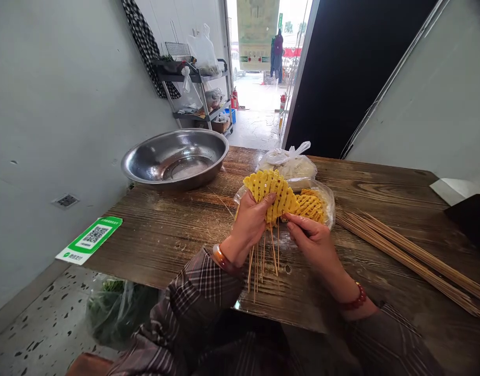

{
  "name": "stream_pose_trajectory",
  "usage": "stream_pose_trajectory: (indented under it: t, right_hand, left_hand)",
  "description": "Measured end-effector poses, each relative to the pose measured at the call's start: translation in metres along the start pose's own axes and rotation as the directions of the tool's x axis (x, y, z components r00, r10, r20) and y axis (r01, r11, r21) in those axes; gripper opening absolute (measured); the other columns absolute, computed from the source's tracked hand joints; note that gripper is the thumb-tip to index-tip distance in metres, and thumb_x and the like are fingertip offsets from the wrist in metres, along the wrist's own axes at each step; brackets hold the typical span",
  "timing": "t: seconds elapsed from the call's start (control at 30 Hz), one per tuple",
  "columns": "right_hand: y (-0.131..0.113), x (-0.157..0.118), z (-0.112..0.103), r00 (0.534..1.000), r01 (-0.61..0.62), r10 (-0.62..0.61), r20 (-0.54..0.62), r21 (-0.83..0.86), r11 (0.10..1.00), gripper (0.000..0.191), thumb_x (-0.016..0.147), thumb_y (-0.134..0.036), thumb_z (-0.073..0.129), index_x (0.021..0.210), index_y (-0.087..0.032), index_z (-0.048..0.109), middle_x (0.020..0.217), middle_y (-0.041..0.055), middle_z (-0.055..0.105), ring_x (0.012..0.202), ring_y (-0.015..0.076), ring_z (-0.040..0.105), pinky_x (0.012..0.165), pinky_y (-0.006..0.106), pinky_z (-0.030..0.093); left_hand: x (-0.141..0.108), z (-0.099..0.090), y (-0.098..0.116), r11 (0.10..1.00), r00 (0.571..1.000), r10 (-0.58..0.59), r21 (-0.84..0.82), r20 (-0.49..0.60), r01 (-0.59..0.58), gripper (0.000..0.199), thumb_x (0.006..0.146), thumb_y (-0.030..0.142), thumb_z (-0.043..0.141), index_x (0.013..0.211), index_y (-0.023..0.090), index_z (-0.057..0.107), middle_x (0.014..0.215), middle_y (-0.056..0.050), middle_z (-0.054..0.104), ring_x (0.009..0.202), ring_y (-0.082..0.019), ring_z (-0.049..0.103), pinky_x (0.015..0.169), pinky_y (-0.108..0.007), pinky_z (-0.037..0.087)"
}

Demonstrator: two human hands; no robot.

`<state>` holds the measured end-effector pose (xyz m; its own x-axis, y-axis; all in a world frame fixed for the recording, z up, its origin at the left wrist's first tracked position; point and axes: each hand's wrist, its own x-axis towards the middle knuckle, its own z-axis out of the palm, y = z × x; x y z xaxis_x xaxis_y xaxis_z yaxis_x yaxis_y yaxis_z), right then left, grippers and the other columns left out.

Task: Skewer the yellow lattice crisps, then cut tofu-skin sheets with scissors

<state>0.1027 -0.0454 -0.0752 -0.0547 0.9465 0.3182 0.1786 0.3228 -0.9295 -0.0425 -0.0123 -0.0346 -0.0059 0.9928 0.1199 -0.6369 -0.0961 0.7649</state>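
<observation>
My left hand (pixel 250 222) grips a yellow lattice-patterned food sheet (pixel 277 193), its thumb lying across the front. The fingers of my right hand (pixel 312 237) are pinched together at the sheet's lower right edge; what they hold there is too small to make out. Below the sheet, several thin wooden skewers (pixel 274 256) point down toward me, their upper ends hidden by the sheet and my left hand. Just behind, more yellow lattice pieces (pixel 311 206) lie in an open clear plastic bag (pixel 329 198).
A wide steel basin (pixel 177 180) stands at the table's back left. Loose skewers (pixel 408 256) lie in a bundle on the right. A tied plastic bag (pixel 294 166) sits at the back. A green payment card (pixel 91 239) overhangs the left edge, above a bag of greens (pixel 118 313) on the floor.
</observation>
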Motion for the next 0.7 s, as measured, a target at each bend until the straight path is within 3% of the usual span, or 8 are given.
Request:
stream_pose_trajectory:
  t: [0.07, 0.17, 0.53, 0.7]
  right_hand:
    - [0.0006, -0.0004, 0.0015, 1.0, -0.008, 0.008, -0.015, -0.002, 1.0, 0.024, 0.086, -0.036, 0.065, 0.101, -0.022, 0.078, 0.073, 0.0024, 0.074, 0.058, 0.0149, 0.062, 0.058, 0.031, 0.055]
    - [0.0001, -0.0007, 0.0036, 0.999, 0.003, -0.003, -0.044, -0.016, 1.0, 0.023, 0.086, -0.038, 0.065, 0.097, -0.023, 0.079, 0.069, 0.0022, 0.072, 0.064, 0.0173, 0.065, 0.058, 0.031, 0.055]
    - [0.0023, -0.0015, 0.0032, 0.998, 0.031, -0.032, -0.046, -0.003, 1.0, 0.021, 0.085, -0.035, 0.066, 0.099, -0.025, 0.079, 0.084, 0.0045, 0.076, 0.081, 0.0221, 0.07, 0.068, 0.036, 0.058]
    - [0.0031, -0.0013, 0.0025, 1.0, 0.004, -0.003, -0.01, 0.024, 1.0, 0.025, 0.085, -0.035, 0.066, 0.102, -0.023, 0.078, 0.086, 0.0055, 0.076, 0.078, 0.0217, 0.069, 0.065, 0.035, 0.058]
  left_hand:
    - [-0.0008, 0.001, -0.0018, 1.0, 1.0, -0.01, 0.006, 0.002, 0.01, 0.038, 0.067, 0.024, 0.084, 0.1, 0.017, 0.066, 0.103, -0.007, 0.074, 0.102, -0.025, 0.07, 0.096, -0.04, 0.054]
    - [-0.0018, 0.0023, -0.0039, 1.0, 1.0, -0.02, 0.013, -0.003, 0.021, 0.039, 0.067, 0.026, 0.084, 0.1, 0.017, 0.066, 0.102, -0.007, 0.074, 0.103, -0.025, 0.069, 0.096, -0.041, 0.053]
    - [-0.0032, 0.0029, 0.0021, 0.998, 0.999, -0.034, -0.045, 0.0, 0.034, 0.037, 0.067, 0.023, 0.084, 0.099, 0.017, 0.065, 0.104, -0.006, 0.074, 0.112, -0.027, 0.066, 0.1, -0.042, 0.051]
    - [-0.0018, 0.0018, 0.0053, 0.998, 1.0, -0.029, -0.053, -0.01, 0.028, 0.037, 0.067, 0.023, 0.083, 0.098, 0.017, 0.065, 0.103, -0.006, 0.074, 0.111, -0.026, 0.067, 0.1, -0.042, 0.052]
